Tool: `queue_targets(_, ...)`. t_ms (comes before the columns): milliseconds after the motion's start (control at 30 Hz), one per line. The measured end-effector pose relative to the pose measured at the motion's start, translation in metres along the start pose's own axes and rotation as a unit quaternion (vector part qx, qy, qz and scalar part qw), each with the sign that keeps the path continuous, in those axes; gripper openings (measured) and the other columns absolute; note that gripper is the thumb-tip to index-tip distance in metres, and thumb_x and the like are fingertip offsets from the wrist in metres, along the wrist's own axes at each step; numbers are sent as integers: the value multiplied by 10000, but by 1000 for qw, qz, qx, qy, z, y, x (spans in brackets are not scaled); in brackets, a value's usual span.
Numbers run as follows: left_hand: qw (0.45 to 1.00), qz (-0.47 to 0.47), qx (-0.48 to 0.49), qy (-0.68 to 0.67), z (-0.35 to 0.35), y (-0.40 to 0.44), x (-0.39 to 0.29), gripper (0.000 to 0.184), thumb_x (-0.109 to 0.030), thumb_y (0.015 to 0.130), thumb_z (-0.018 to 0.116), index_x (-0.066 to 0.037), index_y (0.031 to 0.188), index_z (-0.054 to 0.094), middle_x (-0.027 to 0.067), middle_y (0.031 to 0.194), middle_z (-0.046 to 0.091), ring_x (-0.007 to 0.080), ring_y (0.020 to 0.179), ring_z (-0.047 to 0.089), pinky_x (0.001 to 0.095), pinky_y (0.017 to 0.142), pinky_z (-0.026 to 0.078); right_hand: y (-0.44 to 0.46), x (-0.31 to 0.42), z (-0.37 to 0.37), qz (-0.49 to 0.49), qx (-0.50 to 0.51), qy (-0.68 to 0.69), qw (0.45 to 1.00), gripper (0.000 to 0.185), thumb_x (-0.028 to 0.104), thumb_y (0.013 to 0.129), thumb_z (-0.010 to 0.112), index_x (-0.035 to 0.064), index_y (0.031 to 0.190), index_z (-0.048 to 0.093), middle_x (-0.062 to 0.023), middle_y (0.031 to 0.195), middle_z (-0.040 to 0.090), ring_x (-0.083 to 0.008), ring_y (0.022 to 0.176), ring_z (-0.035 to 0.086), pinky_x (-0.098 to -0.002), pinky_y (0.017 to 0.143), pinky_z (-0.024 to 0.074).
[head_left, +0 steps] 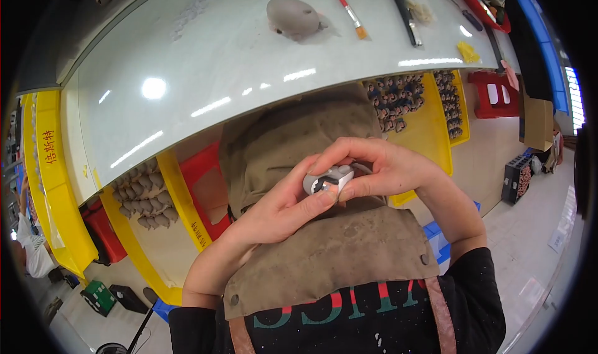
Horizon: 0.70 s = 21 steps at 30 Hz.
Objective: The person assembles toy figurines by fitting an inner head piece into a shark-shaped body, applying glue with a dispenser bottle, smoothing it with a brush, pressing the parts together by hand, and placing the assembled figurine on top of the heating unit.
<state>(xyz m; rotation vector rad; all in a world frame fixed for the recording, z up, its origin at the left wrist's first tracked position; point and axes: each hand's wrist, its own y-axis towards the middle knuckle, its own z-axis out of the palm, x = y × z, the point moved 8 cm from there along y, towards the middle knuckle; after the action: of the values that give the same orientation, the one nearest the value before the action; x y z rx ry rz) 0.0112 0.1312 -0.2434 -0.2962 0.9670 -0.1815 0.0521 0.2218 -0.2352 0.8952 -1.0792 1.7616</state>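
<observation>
Both hands meet in front of the brown apron [330, 248], close to the chest. Between them is a small grey and white figure [336, 178] with some dark and orange detail. My left hand [283, 207] holds it from the left, with the thumb across its lower front. From the other side my right hand [377, 167] grips it, its thumb near the left thumb and its index finger over the top. The fingers hide much of the figure. A larger grey rounded clay piece [293, 16] rests on the white table [205, 61] beyond the hands.
A red brush [347, 10], a black tool [403, 13] and a yellow scrap [467, 52] lie on the table. Yellow trays of small figures [143, 195] [392, 102] stand below its edge. Red stools [495, 95] and a black crate [517, 178] are around. Another person [34, 248] is far left.
</observation>
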Motion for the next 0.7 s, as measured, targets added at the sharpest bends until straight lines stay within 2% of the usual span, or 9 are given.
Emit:
queue_targets(100, 999, -1, -18, -28, -6, -1, 0, 500, -256, 947, 565, -2, 1328, 366, 88, 1204, 518, 130, 1052, 547, 281, 920, 436, -1, 12, 1, 14, -26, -7, 1000, 397, 69, 833, 693, 48, 1205, 555, -53, 1128, 594, -126, 1023, 562, -282, 865, 471)
queue_targets(167, 997, -20, -37, -58, -6, 0, -4, 523, -167, 910, 606, -43, 1350, 351, 98, 1178, 537, 167, 1036, 583, 312, 910, 464, -6, 32, -2, -9, -59, -113, 992, 402, 94, 815, 714, 64, 1194, 583, -63, 1160, 607, -158, 1059, 567, -302, 891, 465)
queue_targets(233, 997, 43, -43, -38, -6, 1, -16, 613, -189, 866, 631, -72, 1377, 314, 114, 1206, 515, 234, 1021, 604, 351, 881, 492, -20, 64, -10, -114, -130, -276, 946, 442, 106, 789, 733, 62, 1202, 581, -78, 1217, 600, -198, 1091, 575, -329, 917, 458)
queue_targets(300, 994, 76, -72, -36, -12, -5, -24, 651, -181, 841, 635, -99, 1390, 295, 124, 1225, 492, 277, 1020, 614, 378, 874, 505, -55, 94, -39, -217, -249, -268, 905, 367, 41, 810, 666, 34, 1167, 582, -99, 1177, 619, -207, 1116, 576, -323, 947, 445)
queue_targets(333, 992, 86, -87, -41, -14, -8, -28, 647, -161, 836, 628, -111, 1388, 294, 124, 1230, 480, 286, 1026, 613, 385, 881, 504, -76, 105, -59, -313, -329, -157, 877, 279, 21, 827, 637, 3, 1098, 572, -90, 1125, 624, -188, 1083, 575, -310, 939, 437)
queue_targets(400, 988, 94, -111, -47, -18, -11, -34, 586, -117, 839, 596, -110, 1356, 321, 122, 1249, 440, 297, 1041, 611, 405, 908, 498, -123, 118, -106, -336, -523, -147, 769, 218, 16, 852, 610, 6, 1063, 554, -79, 1074, 614, -172, 1038, 565, -296, 919, 433)
queue_targets(467, 986, 87, -118, -78, -19, -10, -30, 557, -112, 845, 592, -104, 1339, 335, 121, 1242, 450, 279, 1011, 616, 388, 885, 504, -133, 146, -133, -297, -624, -251, 678, 241, 45, 879, 594, 4, 1110, 539, -72, 1080, 593, -157, 999, 553, -285, 900, 431)
queue_targets(533, 985, 90, -128, -72, -18, -13, -30, 538, -110, 849, 592, -98, 1327, 346, 120, 1236, 460, 250, 966, 614, 362, 848, 509, -120, 155, -171, -311, -612, -289, 667, 363, 122, 868, 638, -5, 1184, 512, -92, 1138, 582, -162, 1030, 558, -288, 902, 437)
queue_targets(700, 975, 167, -144, 27, -21, -25, -36, 507, -46, 860, 608, -68, 1310, 376, 88, 1253, 456, 126, 934, 532, 270, 815, 466, -73, 162, -226, -184, -581, -354, 709, 567, 256, 812, 718, -24, 1245, 482, -126, 1182, 579, -172, 1061, 568, -299, 885, 457)
